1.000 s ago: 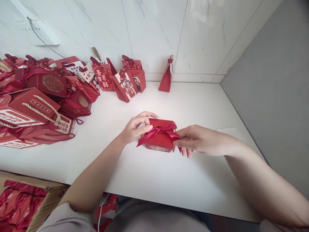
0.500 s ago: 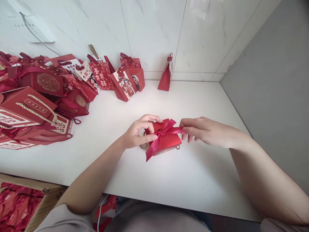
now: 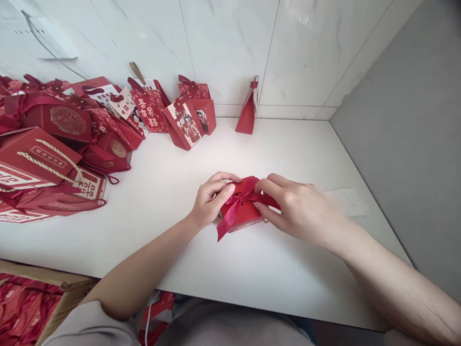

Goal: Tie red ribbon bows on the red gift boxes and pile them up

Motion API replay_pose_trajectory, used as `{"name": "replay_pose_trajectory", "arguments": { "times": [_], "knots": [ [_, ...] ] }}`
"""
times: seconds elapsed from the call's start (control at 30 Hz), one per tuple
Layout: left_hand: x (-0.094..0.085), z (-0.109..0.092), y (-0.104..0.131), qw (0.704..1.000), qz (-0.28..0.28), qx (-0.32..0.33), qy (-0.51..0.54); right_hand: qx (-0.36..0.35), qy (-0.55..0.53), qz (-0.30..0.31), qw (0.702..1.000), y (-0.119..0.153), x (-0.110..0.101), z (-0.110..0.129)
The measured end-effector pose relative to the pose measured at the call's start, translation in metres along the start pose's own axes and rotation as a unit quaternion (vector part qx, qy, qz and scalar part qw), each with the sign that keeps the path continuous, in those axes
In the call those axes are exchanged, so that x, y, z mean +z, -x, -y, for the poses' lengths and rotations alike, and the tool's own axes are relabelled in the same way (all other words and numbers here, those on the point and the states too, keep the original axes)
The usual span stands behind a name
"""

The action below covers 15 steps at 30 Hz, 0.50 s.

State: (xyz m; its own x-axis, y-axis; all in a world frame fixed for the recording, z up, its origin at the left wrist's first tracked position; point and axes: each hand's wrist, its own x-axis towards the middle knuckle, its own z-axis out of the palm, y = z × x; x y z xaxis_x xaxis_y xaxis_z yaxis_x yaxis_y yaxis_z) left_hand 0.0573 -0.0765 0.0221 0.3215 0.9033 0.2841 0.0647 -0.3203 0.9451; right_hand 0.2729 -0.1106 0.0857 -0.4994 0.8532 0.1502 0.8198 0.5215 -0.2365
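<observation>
A small red gift box (image 3: 248, 217) sits on the white table, tied on top with a crimson ribbon (image 3: 232, 211) in a bow. One ribbon tail hangs over the box's near left side. My left hand (image 3: 211, 199) is wrapped round the left end of the box, its thumb lying on the top beside the knot. From the right, my right hand (image 3: 297, 204) curls its thumb and forefinger about the right part of the bow. Its other fingers and part of that ribbon are hidden behind the hand.
Red gift boxes (image 3: 61, 161) with rope and ribbon handles pile up at the left. Several printed boxes (image 3: 185, 122) stand along the tiled wall, with a narrow red box (image 3: 247, 113) further right. A cardboard carton (image 3: 66, 305) of red packets is at the lower left.
My right hand has moved left from the ribbon's outer end to the bow near the knot. My left thumb has shifted up along the box top. The box has barely moved.
</observation>
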Motion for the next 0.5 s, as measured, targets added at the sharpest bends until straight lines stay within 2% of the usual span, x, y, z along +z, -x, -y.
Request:
{"name": "replay_pose_trajectory", "arguments": {
  "times": [0.1,0.23,0.37,0.5],
  "knots": [
    [-0.001,-0.001,0.000,1.000,0.000,0.006,-0.009,-0.038,0.045,-0.029,0.998,0.000,0.001,0.003],
    [-0.004,-0.001,0.000,0.999,-0.005,0.020,-0.034,-0.026,-0.008,-0.022,0.999,-0.002,-0.003,0.002],
    [-0.003,-0.002,0.000,0.995,-0.028,0.041,-0.083,0.011,-0.100,0.042,0.994,-0.003,-0.008,0.000],
    [0.001,-0.004,0.002,0.985,-0.078,0.058,-0.141,0.052,-0.222,0.132,0.965,-0.005,-0.012,-0.001]
  ]
}}
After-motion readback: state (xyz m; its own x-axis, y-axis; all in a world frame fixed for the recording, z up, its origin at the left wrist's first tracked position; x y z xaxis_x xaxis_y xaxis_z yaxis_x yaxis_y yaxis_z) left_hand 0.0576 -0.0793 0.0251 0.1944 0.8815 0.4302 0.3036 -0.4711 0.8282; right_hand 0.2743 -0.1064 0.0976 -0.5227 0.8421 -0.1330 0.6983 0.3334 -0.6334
